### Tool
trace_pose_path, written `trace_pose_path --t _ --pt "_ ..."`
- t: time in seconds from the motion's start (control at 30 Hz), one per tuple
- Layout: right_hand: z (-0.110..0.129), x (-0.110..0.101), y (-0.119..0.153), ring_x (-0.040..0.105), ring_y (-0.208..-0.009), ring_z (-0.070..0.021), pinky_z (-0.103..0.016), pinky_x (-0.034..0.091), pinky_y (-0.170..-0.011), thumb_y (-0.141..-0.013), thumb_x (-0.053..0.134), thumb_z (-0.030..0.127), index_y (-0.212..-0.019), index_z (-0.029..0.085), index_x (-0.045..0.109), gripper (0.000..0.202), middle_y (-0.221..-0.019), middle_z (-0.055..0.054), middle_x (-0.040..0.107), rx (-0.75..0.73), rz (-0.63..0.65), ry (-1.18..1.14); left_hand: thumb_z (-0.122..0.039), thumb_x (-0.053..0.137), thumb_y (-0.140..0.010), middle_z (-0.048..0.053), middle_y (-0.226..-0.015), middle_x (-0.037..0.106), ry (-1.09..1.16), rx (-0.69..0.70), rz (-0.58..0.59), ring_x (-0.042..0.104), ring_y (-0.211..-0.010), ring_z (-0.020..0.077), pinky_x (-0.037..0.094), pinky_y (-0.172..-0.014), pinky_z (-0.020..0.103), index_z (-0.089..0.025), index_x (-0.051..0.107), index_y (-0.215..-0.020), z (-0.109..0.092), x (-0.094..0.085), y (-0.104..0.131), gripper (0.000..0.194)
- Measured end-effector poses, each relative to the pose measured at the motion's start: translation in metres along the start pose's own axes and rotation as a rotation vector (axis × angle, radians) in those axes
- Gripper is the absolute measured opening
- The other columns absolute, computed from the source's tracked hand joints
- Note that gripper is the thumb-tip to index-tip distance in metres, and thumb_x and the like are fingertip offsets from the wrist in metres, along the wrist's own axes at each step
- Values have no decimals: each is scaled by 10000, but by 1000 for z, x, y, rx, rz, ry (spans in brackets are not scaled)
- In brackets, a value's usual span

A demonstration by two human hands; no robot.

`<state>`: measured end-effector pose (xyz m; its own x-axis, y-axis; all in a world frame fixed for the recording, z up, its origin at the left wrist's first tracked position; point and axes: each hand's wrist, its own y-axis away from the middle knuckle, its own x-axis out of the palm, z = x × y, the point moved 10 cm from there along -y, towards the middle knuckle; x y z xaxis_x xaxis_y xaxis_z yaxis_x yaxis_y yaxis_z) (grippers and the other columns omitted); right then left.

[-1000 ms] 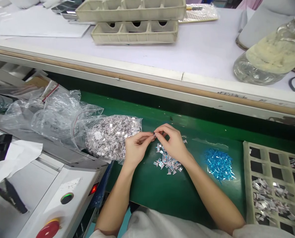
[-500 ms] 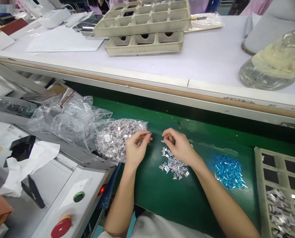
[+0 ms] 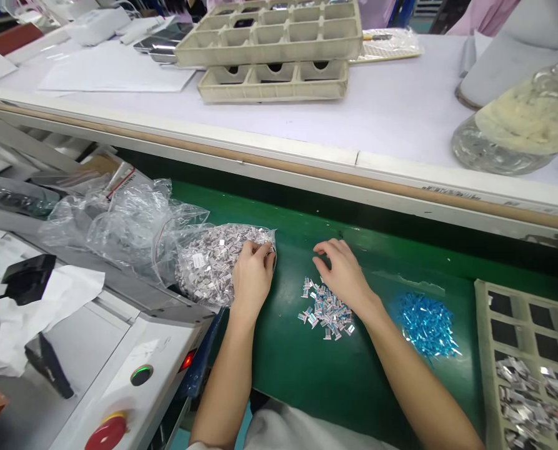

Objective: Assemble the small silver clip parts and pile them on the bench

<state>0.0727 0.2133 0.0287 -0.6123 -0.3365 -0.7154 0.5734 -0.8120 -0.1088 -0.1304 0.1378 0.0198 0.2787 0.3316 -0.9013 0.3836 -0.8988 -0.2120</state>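
My left hand [image 3: 252,278] is at the right side of a clear plastic bag [image 3: 208,259] full of small silvery metal parts. Its fingers are bent together among the parts, and what lies between the fingertips is hidden. To the right, my right hand [image 3: 343,274] hovers over the far edge of a loose pile of small metal parts with blue strips [image 3: 330,312]. Its thumb and fingers are curved but apart, with nothing visible between them. Further right lies a heap of shiny blue film strips [image 3: 428,325] on the green work surface [image 3: 297,369].
At the right edge stands a compartment tray [image 3: 482,350] with metal parts. Crumpled clear bags [image 3: 129,215] lie left of the full bag. A grey machine [image 3: 119,350] with a red button [image 3: 107,432] borders the left. Stacked trays [image 3: 274,50] and a glass jar [image 3: 503,137] occupy the raised shelf.
My left hand has moved left and down onto the bagged parts. My right fingers have spread, and the small part that was at their tips is gone from them.
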Motion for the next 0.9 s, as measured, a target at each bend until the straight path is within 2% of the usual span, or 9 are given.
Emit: trace_pose_path --t 0.13,0.23,0.3,0.37,0.43,0.6,0.7,0.8,0.9 --pt "-18 -10 -2 574 -1147 -352 -558 523 -992 -1049 487 232 -1278 210 678 299 -1187 -149 650 20 -171 83 -309 623 -1003 125 -1075 671 2 19 -29 665 -834 274 408 -635 349 -231 811 -1075 -4 0 -3 216" --pt "-27 -7 -4 584 -1142 -352 -563 538 -992 -1060 468 267 -1412 214 643 397 -1179 -154 619 31 -187 80 -278 621 -986 105 -1025 687 47 51 -49 649 -773 245 379 -621 338 -236 790 -1007 -9 -3 -4 176" --pt "-31 -5 -6 598 -1099 -346 -556 554 -973 -1065 458 290 -1439 195 642 427 -1145 -157 604 47 -182 78 -258 627 -965 58 -877 679 150 59 -66 621 -691 208 391 -626 322 -235 767 -971 -12 -8 -4 142" --pt "-34 -4 -9 606 -1053 -341 -550 564 -955 -1063 455 298 -1407 161 672 429 -1119 -164 596 71 -183 84 -233 642 -932 -8 -692 614 294 30 -83 583 -599 173 418 -632 298 -238 734 -931 -12 -13 -2 93" --pt "-36 -4 -10 609 -1029 -335 -541 568 -945 -1060 454 294 -1363 142 702 420 -1106 -168 592 85 -191 99 -202 648 -899 -47 -604 577 427 -21 -92 570 -547 153 441 -628 273 -243 700 -898 -10 -16 0 66" --pt "-36 -4 -10 619 -1004 -322 -512 560 -925 -1053 462 275 -1272 140 733 373 -1099 -163 604 83 -208 117 -237 655 -917 -28 -685 701 693 -136 -14 656 -594 162 475 -614 263 -239 669 -955 -8 -7 4 41" --pt "-37 -7 -10 633 -966 -295 -469 549 -897 -1029 492 236 -1144 173 742 282 -1097 -144 633 85 -238 65 -281 677 -933 -19 -701 676 814 -169 16 650 -628 164 464 -599 261 -230 666 -949 -7 -4 4 55" --pt "-37 -11 -9 630 -904 -263 -429 532 -854 -1007 511 211 -1004 212 711 200 -1042 -107 650 89 -272 0 -294 709 -921 -18 -714 611 850 -146 -8 604 -658 148 449 -603 253 -220 689 -907 -9 -9 3 77" --pt "-34 -16 -7 630 -883 -251 -408 518 -821 -1012 515 223 -965 224 675 166 -1005 -88 658 87 -298 -60 -288 730 -898 -13 -724 613 933 -161 0 599 -662 139 468 -600 247 -214 701 -876 -10 -8 3 82"
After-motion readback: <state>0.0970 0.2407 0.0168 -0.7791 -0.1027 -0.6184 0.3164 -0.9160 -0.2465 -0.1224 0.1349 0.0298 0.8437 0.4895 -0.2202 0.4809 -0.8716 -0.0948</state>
